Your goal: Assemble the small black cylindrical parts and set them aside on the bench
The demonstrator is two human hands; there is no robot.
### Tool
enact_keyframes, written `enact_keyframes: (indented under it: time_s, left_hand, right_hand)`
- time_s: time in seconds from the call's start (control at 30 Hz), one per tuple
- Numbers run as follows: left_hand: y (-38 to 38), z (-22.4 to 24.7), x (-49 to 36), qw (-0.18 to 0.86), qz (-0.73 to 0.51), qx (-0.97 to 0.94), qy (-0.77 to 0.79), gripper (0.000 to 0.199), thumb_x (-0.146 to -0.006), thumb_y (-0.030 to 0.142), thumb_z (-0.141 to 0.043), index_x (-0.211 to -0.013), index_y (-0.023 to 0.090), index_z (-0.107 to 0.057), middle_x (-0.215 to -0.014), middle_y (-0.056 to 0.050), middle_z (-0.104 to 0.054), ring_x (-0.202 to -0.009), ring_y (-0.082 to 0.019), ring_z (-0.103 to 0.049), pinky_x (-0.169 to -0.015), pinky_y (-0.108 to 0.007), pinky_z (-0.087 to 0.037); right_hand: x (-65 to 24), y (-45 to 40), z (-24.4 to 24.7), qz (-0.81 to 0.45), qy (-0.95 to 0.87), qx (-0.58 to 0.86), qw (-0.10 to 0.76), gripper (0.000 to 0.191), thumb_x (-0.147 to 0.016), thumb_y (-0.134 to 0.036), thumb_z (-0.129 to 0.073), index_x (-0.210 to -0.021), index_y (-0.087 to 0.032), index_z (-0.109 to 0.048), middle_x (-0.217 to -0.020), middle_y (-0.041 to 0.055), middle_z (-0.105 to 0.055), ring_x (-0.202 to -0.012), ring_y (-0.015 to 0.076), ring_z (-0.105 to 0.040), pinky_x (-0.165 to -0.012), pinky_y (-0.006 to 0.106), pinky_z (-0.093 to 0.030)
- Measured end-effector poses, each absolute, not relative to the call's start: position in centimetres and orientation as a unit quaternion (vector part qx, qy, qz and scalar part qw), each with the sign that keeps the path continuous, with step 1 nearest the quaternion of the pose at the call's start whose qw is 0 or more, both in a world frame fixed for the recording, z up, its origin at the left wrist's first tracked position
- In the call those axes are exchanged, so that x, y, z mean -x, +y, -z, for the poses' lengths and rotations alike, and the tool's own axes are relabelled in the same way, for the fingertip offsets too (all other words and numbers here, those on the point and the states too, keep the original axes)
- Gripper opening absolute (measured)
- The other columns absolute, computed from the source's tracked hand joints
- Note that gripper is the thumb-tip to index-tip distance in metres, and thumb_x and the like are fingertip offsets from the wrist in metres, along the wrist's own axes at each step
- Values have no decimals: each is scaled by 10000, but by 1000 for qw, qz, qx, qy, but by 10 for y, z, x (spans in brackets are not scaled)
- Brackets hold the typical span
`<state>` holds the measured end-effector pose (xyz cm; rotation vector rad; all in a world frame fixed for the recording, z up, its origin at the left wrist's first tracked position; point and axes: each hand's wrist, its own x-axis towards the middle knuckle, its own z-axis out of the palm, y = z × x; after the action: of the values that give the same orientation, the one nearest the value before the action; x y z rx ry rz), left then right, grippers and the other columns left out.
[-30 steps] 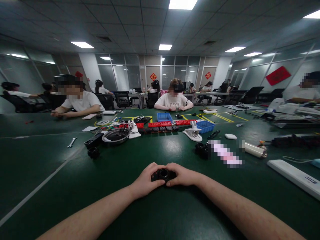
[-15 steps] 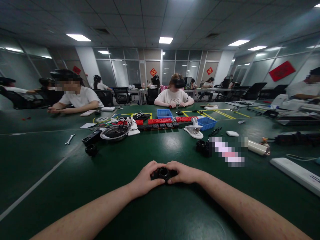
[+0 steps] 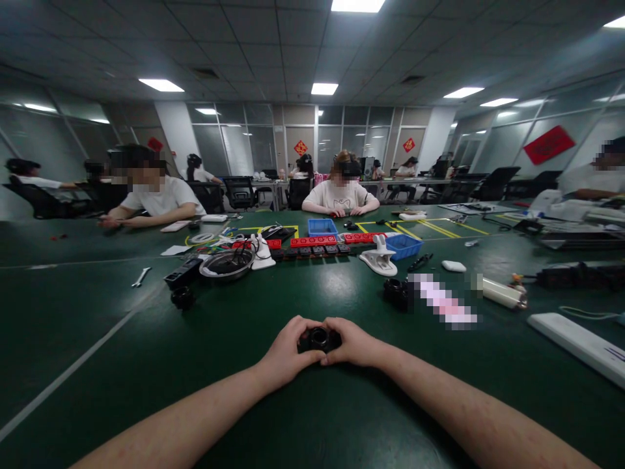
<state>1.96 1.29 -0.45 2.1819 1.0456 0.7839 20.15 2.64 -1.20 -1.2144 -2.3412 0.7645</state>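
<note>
A small black object with a round ring-like opening (image 3: 319,337) rests at the near middle of the green table (image 3: 244,423). My left hand (image 3: 288,348) curls round its left side, with the thumb along the near edge. Round its right side is my right hand (image 3: 354,344), its fingers over the far edge. The two thumbs meet in front of the object, and the fingertips come close together behind it. The underside of the object is hidden.
Beyond my hands lie black parts (image 3: 396,293), a white clamp stand (image 3: 379,257), blue trays (image 3: 403,245) and red strips (image 3: 312,241). At left are a round dish (image 3: 227,266), a black part (image 3: 182,298) and a wrench (image 3: 141,277). A person (image 3: 340,192) sits opposite.
The camera view has tilted slightly up. My right thumb has moved left against my left thumb, and more of the black object's right side shows. Both hands stay round it.
</note>
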Motion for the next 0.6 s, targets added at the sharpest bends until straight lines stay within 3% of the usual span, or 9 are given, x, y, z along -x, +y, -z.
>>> enact_keyframes:
  time_s: [0.23,0.4,0.6]
  left_hand:
    - [10,9,-23,230,-344,-790,452,312,-635,272,-647,-907,181,-525,-865,-20,-494,-806,-195,-485,-694,-306,-403]
    - [14,7,-17,274,-322,-811,406,348,-655,235,-633,-979,196,-513,-883,-17,-493,-792,-175,-484,-669,-275,-406]
    - [16,0,-12,312,-270,-830,375,370,-678,264,-618,-1027,222,-503,-861,-2,-469,-716,-139,-467,-614,-234,-393]
  right_hand:
    - [-182,14,18,-86,-815,539,195,372,-585,-454,-630,-773,-164,-495,-743,25,-528,-672,165,-467,-577,261,-318]
    - [-193,15,8,-163,-854,456,192,464,-589,-462,-643,-932,-174,-523,-865,41,-536,-790,191,-477,-682,291,-355]
    - [-209,25,1,-255,-881,366,158,322,-652,-311,-644,-924,-163,-558,-871,24,-537,-831,176,-470,-733,283,-368]
